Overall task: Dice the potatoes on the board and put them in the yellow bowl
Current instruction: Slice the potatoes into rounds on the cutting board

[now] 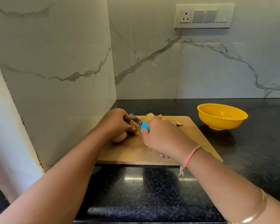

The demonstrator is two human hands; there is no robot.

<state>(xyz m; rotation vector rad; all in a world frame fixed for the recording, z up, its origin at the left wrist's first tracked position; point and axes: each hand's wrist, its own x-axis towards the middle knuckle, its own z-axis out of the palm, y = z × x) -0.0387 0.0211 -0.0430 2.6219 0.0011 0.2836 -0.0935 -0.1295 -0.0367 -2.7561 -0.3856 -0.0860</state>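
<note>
**Two hands cutting a potato on a wooden board**

A black speckled stone counter (152, 188) meets white marble-veined walls. On it lies a rectangular wooden cutting board (136, 151). A round yellow plastic bowl (222, 116) sits well to its right. The left hand (118, 122) closes over a tan potato (120, 137) on the board's left side. The right hand (162, 136) wraps a blue-handled knife (140, 124), blade apparently touching that potato. Another potato (148, 117) and pale slices (178, 123) lie behind.

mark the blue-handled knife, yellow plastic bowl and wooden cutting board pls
Blue-handled knife (145, 126): head view, on the handle.
Yellow plastic bowl (223, 122): head view, on the outer wall.
Wooden cutting board (132, 151): head view, on bare surface near the front.
</note>
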